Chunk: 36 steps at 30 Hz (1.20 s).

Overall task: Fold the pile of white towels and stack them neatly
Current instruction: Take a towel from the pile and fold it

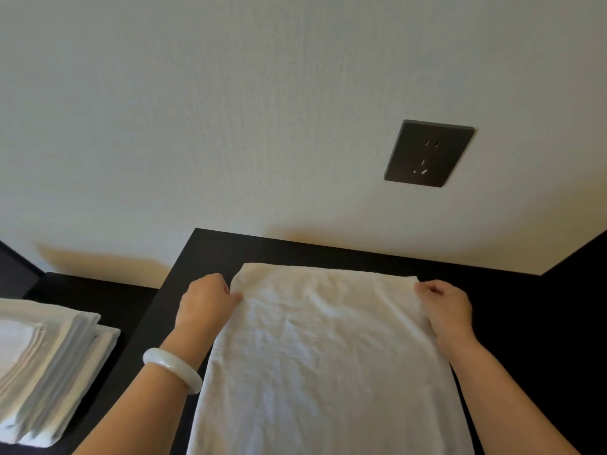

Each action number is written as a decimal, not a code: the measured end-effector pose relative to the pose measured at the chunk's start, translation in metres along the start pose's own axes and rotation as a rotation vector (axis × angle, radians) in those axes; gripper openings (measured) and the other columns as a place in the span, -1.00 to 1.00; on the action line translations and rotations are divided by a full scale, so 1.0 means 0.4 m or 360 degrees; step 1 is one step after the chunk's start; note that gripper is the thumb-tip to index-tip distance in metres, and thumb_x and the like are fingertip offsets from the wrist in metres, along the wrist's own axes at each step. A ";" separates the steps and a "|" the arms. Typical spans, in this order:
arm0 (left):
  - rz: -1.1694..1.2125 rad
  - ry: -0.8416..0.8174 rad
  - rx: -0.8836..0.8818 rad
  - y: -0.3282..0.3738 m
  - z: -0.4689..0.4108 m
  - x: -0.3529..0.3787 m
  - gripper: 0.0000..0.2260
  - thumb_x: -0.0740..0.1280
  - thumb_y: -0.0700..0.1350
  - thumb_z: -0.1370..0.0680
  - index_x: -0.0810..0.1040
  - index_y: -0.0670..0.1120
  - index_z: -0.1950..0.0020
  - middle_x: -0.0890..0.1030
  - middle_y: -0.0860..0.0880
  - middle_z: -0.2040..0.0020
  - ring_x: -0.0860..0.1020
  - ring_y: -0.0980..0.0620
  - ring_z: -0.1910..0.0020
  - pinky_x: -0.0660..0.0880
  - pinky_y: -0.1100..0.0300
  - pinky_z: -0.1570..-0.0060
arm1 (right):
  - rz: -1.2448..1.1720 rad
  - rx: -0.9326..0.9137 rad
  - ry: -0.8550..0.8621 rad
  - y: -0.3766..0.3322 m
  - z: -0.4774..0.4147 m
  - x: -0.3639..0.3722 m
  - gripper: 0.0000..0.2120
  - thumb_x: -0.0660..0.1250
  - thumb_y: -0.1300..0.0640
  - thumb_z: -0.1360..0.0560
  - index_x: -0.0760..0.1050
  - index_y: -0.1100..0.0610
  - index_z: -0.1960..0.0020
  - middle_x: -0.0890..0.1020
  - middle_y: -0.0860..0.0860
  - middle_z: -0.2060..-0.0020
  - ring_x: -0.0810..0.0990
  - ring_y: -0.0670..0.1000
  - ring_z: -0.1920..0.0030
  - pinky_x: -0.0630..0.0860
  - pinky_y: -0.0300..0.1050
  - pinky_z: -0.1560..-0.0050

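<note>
Pale wall [230, 126] with a dark socket [428, 154]; black table [213, 251] set against it. White towel [328, 356] lies flat on the table, far edge just short of the table's back edge, near end running out of view. Left hand [205, 303], bangle [172, 369] on the wrist, pinches the far left corner. Right hand [446, 307] pinches the far right corner, fingers curled on the cloth. Stack of folded towels [49, 366] sits on a lower dark surface beyond the table's left edge.

Judgement: cloth light, limp and creased, so it won't hold shape. Corners are the right hold; keep the edge taut between them or the middle sags.
</note>
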<state>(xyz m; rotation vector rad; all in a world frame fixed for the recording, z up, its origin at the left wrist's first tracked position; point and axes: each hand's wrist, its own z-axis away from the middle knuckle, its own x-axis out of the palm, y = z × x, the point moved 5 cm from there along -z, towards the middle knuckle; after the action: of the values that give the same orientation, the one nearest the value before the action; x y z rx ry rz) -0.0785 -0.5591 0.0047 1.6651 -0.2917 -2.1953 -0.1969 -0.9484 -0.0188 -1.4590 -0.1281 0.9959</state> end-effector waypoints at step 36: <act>0.0276 -0.0103 0.0664 0.100 -0.132 -0.045 -0.90 0.44 -0.18 -0.52 0.55 -0.02 0.07 0.61 0.04 0.12 0.55 0.10 0.15 0.39 0.28 0.25 | 0.0158 -0.0440 -0.0592 -0.078 -0.093 -0.008 -0.69 0.40 0.45 -0.44 0.60 0.05 0.04 0.64 0.03 0.14 0.55 0.02 0.24 0.50 -0.32 0.30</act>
<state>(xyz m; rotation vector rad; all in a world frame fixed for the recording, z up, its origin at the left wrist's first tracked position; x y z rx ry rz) -0.0172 -0.5851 0.0210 1.6926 -0.9302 -2.1622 -0.1606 -0.9725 0.0028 -1.5240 -0.4831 1.3666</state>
